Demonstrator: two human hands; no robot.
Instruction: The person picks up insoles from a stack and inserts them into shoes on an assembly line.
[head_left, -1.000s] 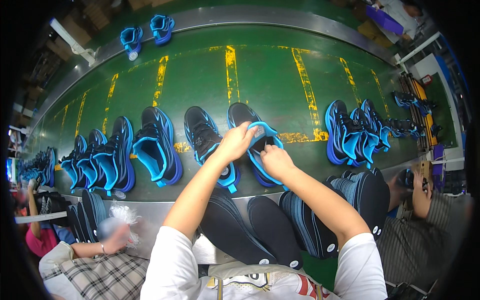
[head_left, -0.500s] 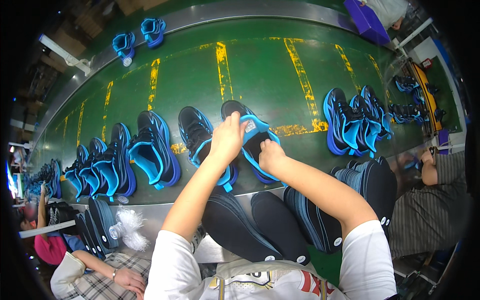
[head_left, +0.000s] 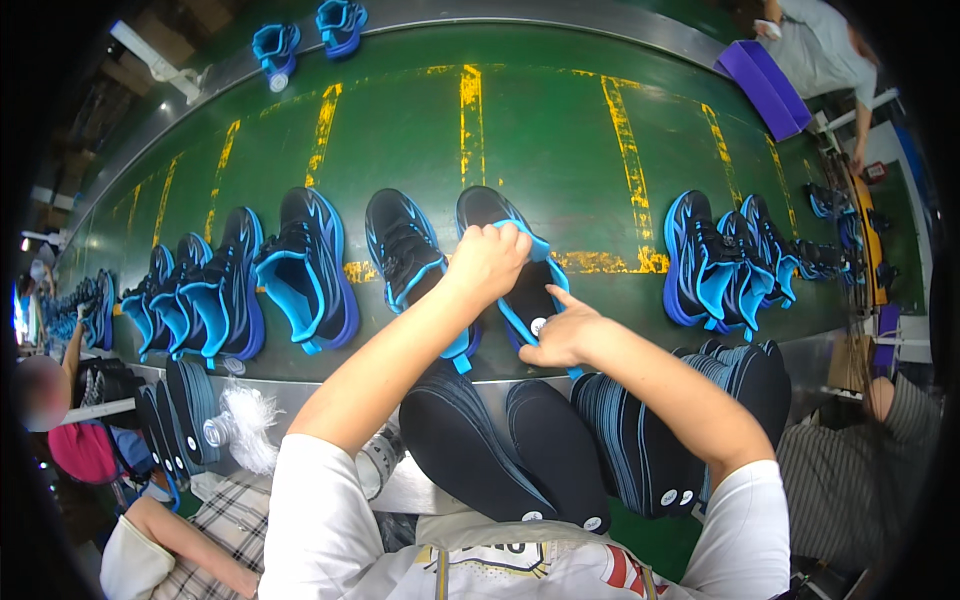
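Left hand (head_left: 487,262) now higher on the shoe (head_left: 510,265), grip pinching its blue collar; right hand (head_left: 562,335) pressing the insole (head_left: 535,300) inside, forefinger out (thumb tucked); shoe on the green belt (head_left: 560,150); both forearms reaching forward.

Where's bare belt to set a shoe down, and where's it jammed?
Free: the wide green belt beyond the shoe row, up to the two blue shoes at the far edge, and the gap between the shoe under both hands and the right cluster. Crowded: the left row and the near-edge insole stacks.
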